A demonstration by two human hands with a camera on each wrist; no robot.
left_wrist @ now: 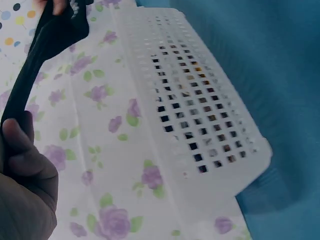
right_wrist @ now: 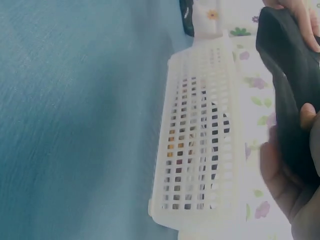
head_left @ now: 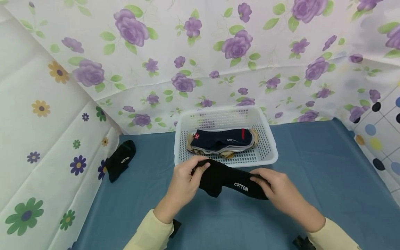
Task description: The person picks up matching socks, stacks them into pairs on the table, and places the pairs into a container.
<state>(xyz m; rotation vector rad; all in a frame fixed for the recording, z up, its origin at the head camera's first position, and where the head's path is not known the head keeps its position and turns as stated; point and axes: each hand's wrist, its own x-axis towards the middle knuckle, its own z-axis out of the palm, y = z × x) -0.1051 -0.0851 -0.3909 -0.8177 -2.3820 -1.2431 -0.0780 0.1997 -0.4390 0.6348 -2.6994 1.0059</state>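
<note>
A black sock [head_left: 229, 178] with white "COTTON" lettering is stretched sideways between both hands, in front of the basket. My left hand [head_left: 186, 177] pinches its left end between thumb and fingers. The right hand [head_left: 278, 187] pinches the other end, near the lettering. Just beyond them stands a white perforated plastic basket [head_left: 272, 152], holding a stack of socks with a navy sock [head_left: 222, 138] on top. In both wrist views the black sock [left_wrist: 62, 32] hangs between the hands beside the basket [right_wrist: 192, 150].
Another black sock [head_left: 120, 160] lies at the left edge of the blue tabletop [head_left: 150, 156], against a flowered white cloth [head_left: 78, 139]. Behind the basket rises a sheet with purple roses [head_left: 187, 83]. A dotted cloth [head_left: 378, 146] borders the right side.
</note>
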